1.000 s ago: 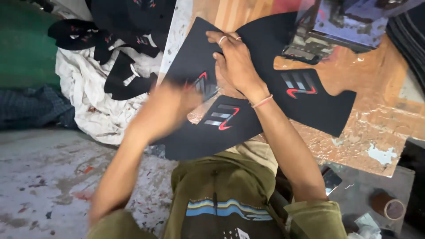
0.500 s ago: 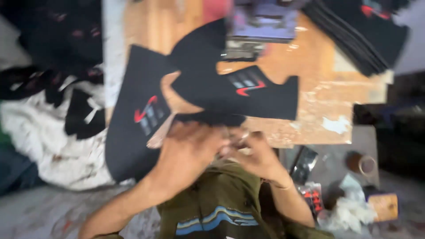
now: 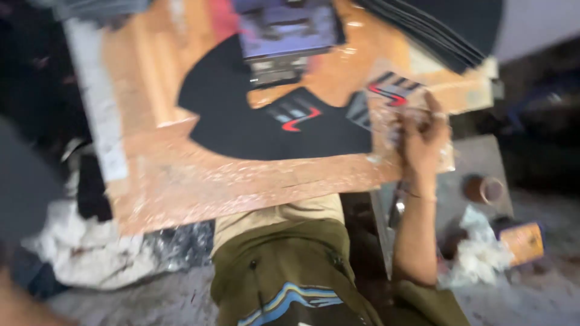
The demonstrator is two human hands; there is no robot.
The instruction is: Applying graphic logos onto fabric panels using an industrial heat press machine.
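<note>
R fingers (image 3: pixel 432 115) prob. pinching printed sheet (image 3: pixel 393 90)

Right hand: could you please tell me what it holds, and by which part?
The right hand grips a striped transfer sheet by its lower edge.

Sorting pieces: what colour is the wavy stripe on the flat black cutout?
Red, in the head view.

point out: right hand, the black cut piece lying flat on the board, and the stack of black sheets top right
right hand (image 3: pixel 423 142), head view, back of the hand.
black cut piece (image 3: pixel 241 130), head view, plain black area left of its red mark.
stack of black sheets (image 3: pixel 447 30), head view, layered edges of the stack.
</note>
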